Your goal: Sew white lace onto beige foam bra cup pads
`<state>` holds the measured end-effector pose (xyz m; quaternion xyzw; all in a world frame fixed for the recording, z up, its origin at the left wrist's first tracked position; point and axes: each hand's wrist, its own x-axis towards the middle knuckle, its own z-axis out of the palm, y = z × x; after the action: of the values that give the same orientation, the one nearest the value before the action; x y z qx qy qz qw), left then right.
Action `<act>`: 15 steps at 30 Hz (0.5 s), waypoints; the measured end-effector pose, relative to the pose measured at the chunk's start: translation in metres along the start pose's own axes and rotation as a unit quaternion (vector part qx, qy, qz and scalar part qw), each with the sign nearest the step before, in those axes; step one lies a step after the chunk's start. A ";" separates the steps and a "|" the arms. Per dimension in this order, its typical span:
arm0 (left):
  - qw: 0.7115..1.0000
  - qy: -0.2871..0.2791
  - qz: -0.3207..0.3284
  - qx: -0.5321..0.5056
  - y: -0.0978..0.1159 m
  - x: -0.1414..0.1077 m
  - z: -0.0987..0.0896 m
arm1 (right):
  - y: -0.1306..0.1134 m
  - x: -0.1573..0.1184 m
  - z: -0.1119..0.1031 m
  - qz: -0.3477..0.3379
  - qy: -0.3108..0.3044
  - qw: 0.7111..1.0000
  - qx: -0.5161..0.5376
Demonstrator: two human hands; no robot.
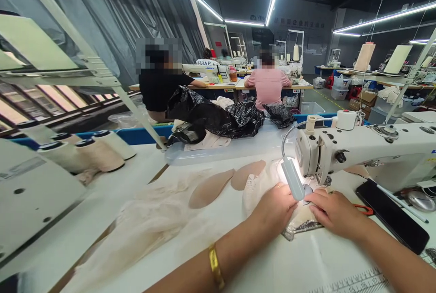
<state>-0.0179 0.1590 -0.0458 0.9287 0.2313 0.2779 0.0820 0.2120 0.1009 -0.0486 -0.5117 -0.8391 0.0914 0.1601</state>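
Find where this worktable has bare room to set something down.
Bare tabletop shows between the forearms, beside the ruler; another patch lies between the thread cones and pale fabric. Crowded: around left hand, right hand, sewing machine and phone.

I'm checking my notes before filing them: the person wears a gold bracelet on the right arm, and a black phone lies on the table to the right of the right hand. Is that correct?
Not quite: the head view shows the gold bracelet on the left arm. The black phone does lie on the table to the right of the right hand.
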 end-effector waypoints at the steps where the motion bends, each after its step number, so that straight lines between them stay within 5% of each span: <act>1: 1.000 -0.002 0.000 0.012 0.001 0.000 -0.001 | 0.000 0.000 0.000 0.003 -0.004 1.000 -0.001; 9: 0.996 0.020 -0.040 0.083 0.003 0.005 0.009 | -0.001 0.005 -0.001 -0.006 0.010 0.999 -0.032; 15: 0.990 0.027 -0.128 0.045 -0.022 -0.008 0.023 | -0.014 0.018 -0.006 0.015 -0.025 0.994 -0.102</act>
<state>-0.0191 0.1739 -0.0751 0.8864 0.3626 0.2794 0.0692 0.1950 0.1108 -0.0355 -0.5354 -0.8401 0.0203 0.0841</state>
